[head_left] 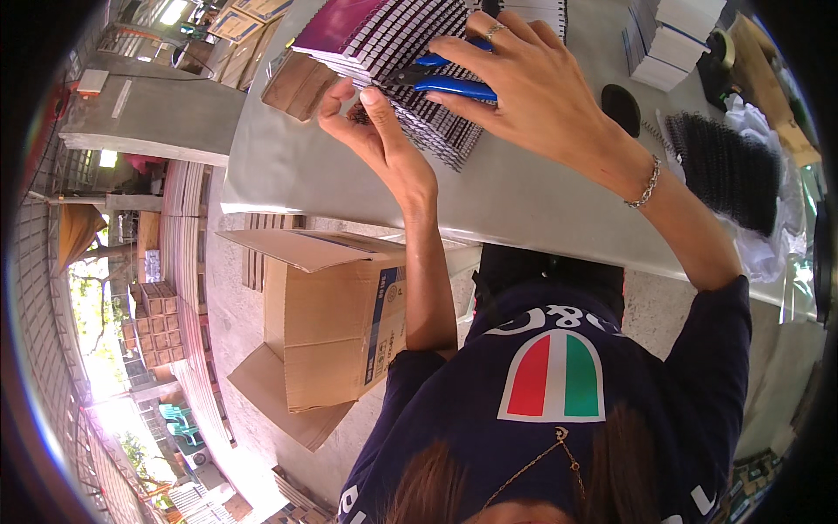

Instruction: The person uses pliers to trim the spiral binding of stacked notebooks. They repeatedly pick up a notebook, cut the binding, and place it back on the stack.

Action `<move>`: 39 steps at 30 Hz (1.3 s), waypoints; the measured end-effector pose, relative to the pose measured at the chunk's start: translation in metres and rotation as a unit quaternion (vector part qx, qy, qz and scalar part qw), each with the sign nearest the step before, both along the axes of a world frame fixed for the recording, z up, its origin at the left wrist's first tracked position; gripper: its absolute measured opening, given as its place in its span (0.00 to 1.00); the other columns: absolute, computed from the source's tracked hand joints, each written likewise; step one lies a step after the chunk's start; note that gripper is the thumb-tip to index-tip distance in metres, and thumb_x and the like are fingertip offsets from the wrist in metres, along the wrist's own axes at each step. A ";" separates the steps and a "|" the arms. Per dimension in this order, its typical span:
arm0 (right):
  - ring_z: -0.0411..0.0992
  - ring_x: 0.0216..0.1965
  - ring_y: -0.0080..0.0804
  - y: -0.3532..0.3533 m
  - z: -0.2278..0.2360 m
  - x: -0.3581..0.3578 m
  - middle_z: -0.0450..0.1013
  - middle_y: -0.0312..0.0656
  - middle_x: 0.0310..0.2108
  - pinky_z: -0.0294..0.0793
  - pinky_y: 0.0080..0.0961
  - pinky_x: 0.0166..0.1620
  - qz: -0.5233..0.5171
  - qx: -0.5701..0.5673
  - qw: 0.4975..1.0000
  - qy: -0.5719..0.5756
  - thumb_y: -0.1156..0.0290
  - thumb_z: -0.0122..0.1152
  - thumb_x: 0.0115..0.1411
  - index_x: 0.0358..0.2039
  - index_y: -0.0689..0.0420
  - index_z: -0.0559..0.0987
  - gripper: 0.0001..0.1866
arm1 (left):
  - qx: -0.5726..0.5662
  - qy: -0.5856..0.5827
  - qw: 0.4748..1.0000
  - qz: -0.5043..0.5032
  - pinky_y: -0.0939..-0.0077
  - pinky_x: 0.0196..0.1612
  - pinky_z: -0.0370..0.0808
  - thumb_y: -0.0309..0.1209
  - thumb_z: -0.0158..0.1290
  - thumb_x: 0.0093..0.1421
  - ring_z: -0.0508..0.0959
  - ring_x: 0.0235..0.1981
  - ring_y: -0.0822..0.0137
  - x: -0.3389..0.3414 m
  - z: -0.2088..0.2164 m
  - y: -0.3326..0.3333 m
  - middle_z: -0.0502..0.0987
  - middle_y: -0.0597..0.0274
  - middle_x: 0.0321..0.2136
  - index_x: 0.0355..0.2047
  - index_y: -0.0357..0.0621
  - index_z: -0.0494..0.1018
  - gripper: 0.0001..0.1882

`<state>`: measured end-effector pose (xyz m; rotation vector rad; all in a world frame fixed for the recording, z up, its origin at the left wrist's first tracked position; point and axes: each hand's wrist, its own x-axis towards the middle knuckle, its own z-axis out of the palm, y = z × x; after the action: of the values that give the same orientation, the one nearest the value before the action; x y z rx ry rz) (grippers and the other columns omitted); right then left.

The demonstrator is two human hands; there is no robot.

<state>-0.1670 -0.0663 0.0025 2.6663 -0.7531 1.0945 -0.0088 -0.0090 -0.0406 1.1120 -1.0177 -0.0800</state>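
Observation:
A stack of spiral-bound notebooks (384,39) with a purple top cover lies on the grey table, its black coil bindings facing me. My right hand (546,92) is closed round the blue handles of a pair of cutting pliers (454,87). Their dark jaws are at the coils near the stack's left corner. Just below the jaws is my left hand (384,144), thumb and forefinger raised and apart beside that corner. Its other fingers are partly hidden, and I cannot tell whether they touch the coils.
A brown block (299,86) sits against the stack's left side. To the right are a black oval object (621,109), a pile of black plastic coils (729,170) on clear plastic, and stacked white booklets (668,48). An open cardboard box (327,314) stands below the table edge.

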 end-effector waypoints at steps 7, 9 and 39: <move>0.80 0.40 0.40 0.001 0.010 0.011 0.80 0.40 0.39 0.79 0.40 0.43 -0.026 0.122 0.992 0.034 0.46 0.62 0.62 0.40 0.50 0.81 0.20 | 0.019 -0.004 1.000 0.007 0.71 0.50 0.65 0.43 0.41 0.76 0.65 0.44 0.69 -0.003 -0.006 0.001 0.63 0.58 0.47 0.54 0.38 0.60 0.19; 0.80 0.42 0.39 0.007 0.015 0.010 0.80 0.40 0.40 0.79 0.40 0.44 -0.039 0.220 0.971 0.079 0.46 0.63 0.62 0.40 0.50 0.81 0.20 | 0.024 -0.010 0.999 0.022 0.72 0.48 0.65 0.44 0.40 0.76 0.65 0.43 0.70 0.002 -0.009 0.000 0.63 0.59 0.46 0.54 0.38 0.60 0.20; 0.76 0.46 0.46 -0.004 -0.032 0.000 0.74 0.48 0.49 0.75 0.43 0.51 -0.011 -0.016 0.997 -0.078 0.47 0.66 0.60 0.51 0.49 0.80 0.25 | 0.019 0.024 0.999 0.027 0.71 0.53 0.63 0.42 0.38 0.77 0.64 0.45 0.69 -0.007 -0.013 0.004 0.62 0.59 0.45 0.48 0.37 0.62 0.17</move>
<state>-0.1669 -0.0704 -0.0299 2.5636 -0.7830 1.3084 -0.0161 -0.0053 -0.0536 1.1652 -0.9465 -0.0831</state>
